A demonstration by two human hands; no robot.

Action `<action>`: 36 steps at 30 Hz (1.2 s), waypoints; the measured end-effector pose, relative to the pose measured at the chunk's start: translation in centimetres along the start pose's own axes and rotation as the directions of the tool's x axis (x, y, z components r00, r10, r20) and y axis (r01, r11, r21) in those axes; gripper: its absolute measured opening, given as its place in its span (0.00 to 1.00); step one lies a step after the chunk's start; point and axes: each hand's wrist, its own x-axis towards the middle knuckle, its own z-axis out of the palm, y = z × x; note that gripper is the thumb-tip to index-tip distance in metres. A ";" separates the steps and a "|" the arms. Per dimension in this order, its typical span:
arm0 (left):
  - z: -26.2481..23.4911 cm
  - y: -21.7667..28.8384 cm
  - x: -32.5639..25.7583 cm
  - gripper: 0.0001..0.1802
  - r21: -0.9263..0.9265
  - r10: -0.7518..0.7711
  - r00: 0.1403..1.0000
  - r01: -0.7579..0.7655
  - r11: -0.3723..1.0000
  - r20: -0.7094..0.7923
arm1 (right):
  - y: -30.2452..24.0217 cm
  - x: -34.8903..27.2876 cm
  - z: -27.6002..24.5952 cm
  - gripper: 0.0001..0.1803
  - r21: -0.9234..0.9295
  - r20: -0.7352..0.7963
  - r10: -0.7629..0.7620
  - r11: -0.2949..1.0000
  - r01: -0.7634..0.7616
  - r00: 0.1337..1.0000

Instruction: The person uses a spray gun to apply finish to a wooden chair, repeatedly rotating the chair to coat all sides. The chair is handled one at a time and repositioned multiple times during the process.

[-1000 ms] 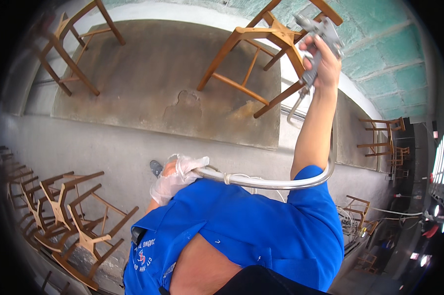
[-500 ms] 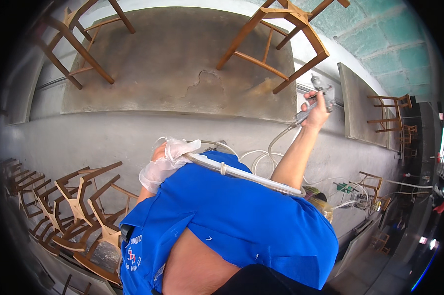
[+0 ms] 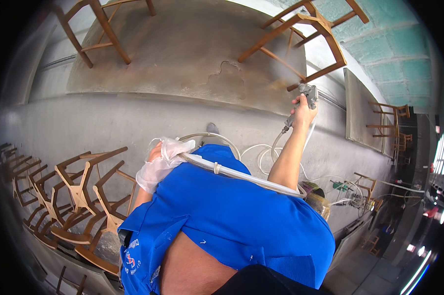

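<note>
In my raised right hand [image 3: 304,112] is a metal spray gun [image 3: 309,93], fingers wrapped round its handle. Its nozzle end is close below a leg of a brown wooden chair frame [image 3: 270,38], and a faint mist hangs by that frame. A hose drops from the gun's handle. My left hand [image 3: 164,153], covered by thin clear plastic, closes round a pale thick hose [image 3: 241,175] that crosses in front of my blue shirt. The plastic partly hides those fingers. The chair frame stands on a large stained brown board [image 3: 168,59].
Another chair frame [image 3: 106,29] stands at the board's far left. Several wooden chairs [image 3: 79,189] crowd the left floor. Coiled hoses [image 3: 263,152] lie beside me on the right. Further right are a second board [image 3: 362,113] with chairs and a green-handled device [image 3: 341,186].
My right hand has moved slightly left and down with the spray gun, which now points toward the chair frame. Mist now shows there. The view has shifted; my left hand keeps its hold.
</note>
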 end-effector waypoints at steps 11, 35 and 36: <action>-4.4 -7.9 1.0 0.19 -0.085 -0.132 0.988 0.138 0.987 0.080 | -4.9 -1.7 14.3 0.12 0.097 0.333 -0.150 0.988 0.124 0.931; -32.8 -36.6 15.9 0.37 -0.786 -0.852 0.206 0.331 0.523 -0.481 | -5.5 -13.3 49.5 0.36 -0.026 0.975 -0.086 0.871 0.491 0.204; -34.7 -38.4 16.1 0.38 -0.795 -0.846 0.178 0.287 0.534 -0.503 | -5.2 -13.8 50.0 0.36 -0.087 0.974 -0.022 0.879 0.469 0.223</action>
